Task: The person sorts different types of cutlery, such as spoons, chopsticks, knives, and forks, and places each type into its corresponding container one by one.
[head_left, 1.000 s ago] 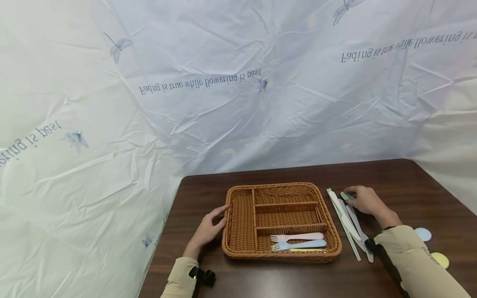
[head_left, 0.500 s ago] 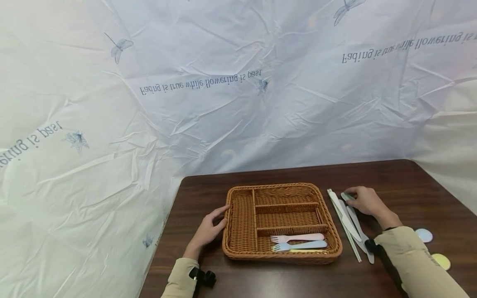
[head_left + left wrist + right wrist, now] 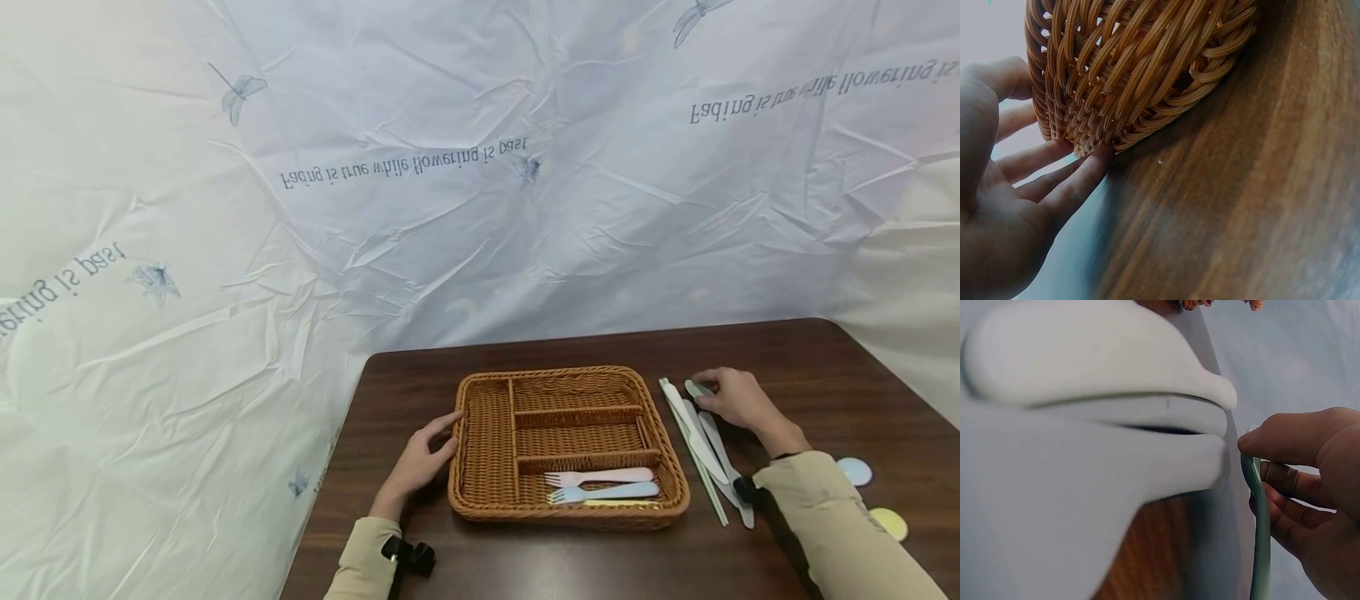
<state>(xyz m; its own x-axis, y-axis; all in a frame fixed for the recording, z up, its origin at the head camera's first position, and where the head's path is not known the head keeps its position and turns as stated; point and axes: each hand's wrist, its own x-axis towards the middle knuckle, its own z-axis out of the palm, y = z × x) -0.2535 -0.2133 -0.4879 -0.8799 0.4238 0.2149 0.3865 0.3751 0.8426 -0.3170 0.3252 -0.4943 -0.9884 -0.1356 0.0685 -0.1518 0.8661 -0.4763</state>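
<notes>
My left hand (image 3: pixel 417 464) rests its fairly straight fingertips against the left side of a brown wicker cutlery basket (image 3: pixel 456 467). In the left wrist view, those fingers (image 3: pixel 1075 187) touch the woven wall (image 3: pixel 1141 69) low near the table. Right of the basket, my right hand (image 3: pixel 738 402) pinches a green spoon (image 3: pixel 697 389) between thumb and fingers. From the right wrist camera the spoon (image 3: pixel 1262 531) shows edge-on, a thin curved strip. Pale knives (image 3: pixel 703 454) lie just left of and below that hand, large and close in the right wrist view.
Pink (image 3: pixel 600 477) and blue (image 3: pixel 606 492) forks lie in the basket's front right compartment, above a yellow piece (image 3: pixel 621 503). Green chopsticks (image 3: pixel 712 496) lie beside the knives. Light blue (image 3: pixel 855 471) and yellow (image 3: pixel 889 523) rounded ends show past the right sleeve. A printed white sheet (image 3: pixel 480 208) hangs behind the table.
The right hand has lifted very slightly, with the green spoon still in its fingers. The left hand and the basket stay in place.
</notes>
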